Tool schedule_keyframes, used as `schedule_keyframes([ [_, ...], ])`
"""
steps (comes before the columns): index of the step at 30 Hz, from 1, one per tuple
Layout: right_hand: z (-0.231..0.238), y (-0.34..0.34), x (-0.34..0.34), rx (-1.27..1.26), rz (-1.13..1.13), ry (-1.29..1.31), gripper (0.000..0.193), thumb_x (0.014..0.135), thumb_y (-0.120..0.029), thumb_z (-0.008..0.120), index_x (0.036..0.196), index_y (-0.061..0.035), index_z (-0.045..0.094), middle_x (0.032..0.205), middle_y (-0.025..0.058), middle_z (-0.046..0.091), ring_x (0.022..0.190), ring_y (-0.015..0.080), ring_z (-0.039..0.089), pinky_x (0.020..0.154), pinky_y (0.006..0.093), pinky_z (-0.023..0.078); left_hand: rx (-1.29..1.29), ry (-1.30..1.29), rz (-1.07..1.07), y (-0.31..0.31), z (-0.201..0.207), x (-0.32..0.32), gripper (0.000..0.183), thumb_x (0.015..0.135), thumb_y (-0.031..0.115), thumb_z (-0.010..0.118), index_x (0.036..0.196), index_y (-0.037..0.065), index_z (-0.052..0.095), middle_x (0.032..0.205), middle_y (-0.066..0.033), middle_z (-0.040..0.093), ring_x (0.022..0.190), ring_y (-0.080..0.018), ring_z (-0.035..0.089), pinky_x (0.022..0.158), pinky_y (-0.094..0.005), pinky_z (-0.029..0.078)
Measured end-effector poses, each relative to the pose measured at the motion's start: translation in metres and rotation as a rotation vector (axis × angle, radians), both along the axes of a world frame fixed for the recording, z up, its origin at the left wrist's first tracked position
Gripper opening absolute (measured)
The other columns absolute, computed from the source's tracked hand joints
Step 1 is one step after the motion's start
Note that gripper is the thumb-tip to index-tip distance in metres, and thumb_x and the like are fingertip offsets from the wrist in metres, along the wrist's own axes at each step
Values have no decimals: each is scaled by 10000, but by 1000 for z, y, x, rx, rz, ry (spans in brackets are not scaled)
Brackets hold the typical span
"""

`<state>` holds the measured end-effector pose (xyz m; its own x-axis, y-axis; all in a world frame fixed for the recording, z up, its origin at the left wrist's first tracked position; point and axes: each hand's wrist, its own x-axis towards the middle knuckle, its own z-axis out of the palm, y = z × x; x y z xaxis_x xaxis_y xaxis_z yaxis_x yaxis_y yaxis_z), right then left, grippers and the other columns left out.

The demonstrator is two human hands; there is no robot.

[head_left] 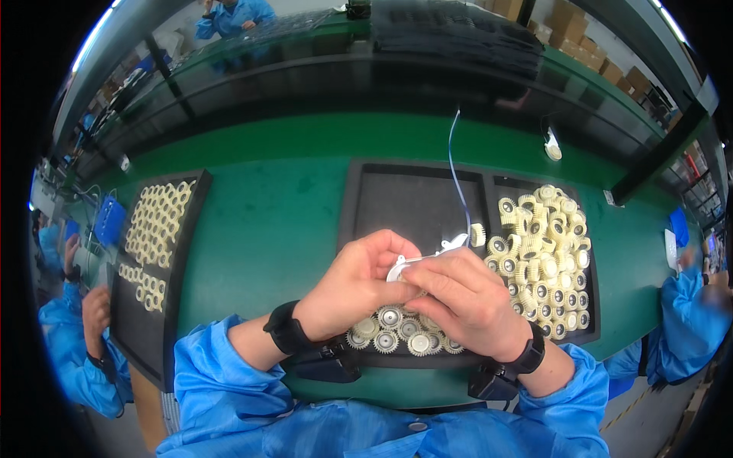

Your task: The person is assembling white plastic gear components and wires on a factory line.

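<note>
Green bench (pixel 267 229): it is filling the whole middle of the view, running from nine o'clock across to three o'clock, with everything else lying on it.

Middle black tray (pixel 412 202): it is sitting dead centre, its far half lying bare and its near edge carrying a row of pale gears (pixel 389 336) at six o'clock, partly hidden under the hands.

Right black tray (pixel 592 305): it is lying just beside the middle tray at three o'clock, holding a heap of cream gears (pixel 546 259) with dark metal hubs.

Left black tray (pixel 172 305): it is lying at nine o'clock, well apart, with cream rings (pixel 160 221) packed in rows.

Co-workers: blue sleeves are showing at the far nine, three and twelve o'clock edges, all clear of the hands.

Left hand (pixel 355 282): it is curling in from seven o'clock, fingers closing on a small white gear piece (pixel 398 267); the thumb is pressing along its top.

Right hand (pixel 466 298): it is coming in from five o'clock, fingertips pinching the same white gear piece from the other side, so both hands are meeting over the near edge of the middle tray.

White gear piece: it is sitting between the two hands at centre, mostly covered. It looks like light, stiff moulded plastic, smooth and a little slippery, with fine teeth that could chip; taking it by the toothed rim between thumb and forefinger looks safest.

Thin blue-white line (pixel 456 175): it is running from the hands up toward twelve o'clock; what it is, I cannot tell.
</note>
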<state>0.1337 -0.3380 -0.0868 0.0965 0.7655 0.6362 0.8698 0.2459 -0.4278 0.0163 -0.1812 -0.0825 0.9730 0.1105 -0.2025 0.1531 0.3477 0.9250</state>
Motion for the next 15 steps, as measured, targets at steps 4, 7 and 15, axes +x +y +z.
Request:
schedule_keyframes([
  [4, -2, 4, -6, 46, -14, -34, 417, 659, 5, 761, 1060, -12, 647, 1006, 108, 607, 877, 267, 594, 673, 313, 521, 110, -161, 135, -8, -6, 1, 273, 825, -69, 622, 1066, 5, 516, 974, -46, 620, 908, -93, 608, 784, -229, 505],
  [7, 4, 4, 1, 147, -169, 8, 382, 677, 72, 707, 1046, -8, 650, 1087, 154, 567, 920, 306, 583, 654, 320, 517, 242, -319, 368, 15, -9, 10, 307, 812, -54, 660, 1092, -4, 543, 1002, -44, 630, 923, -108, 614, 817, -244, 498],
  [15, 3, -2, 6, -276, -31, -144, 275, 740, -48, 694, 1012, -63, 661, 936, 64, 635, 859, 234, 585, 730, 348, 449, 611, -244, 659, 154, 40, 68, 327, 807, -13, 651, 1124, -7, 567, 968, -58, 663, 863, -116, 628, 751, -258, 491],
])
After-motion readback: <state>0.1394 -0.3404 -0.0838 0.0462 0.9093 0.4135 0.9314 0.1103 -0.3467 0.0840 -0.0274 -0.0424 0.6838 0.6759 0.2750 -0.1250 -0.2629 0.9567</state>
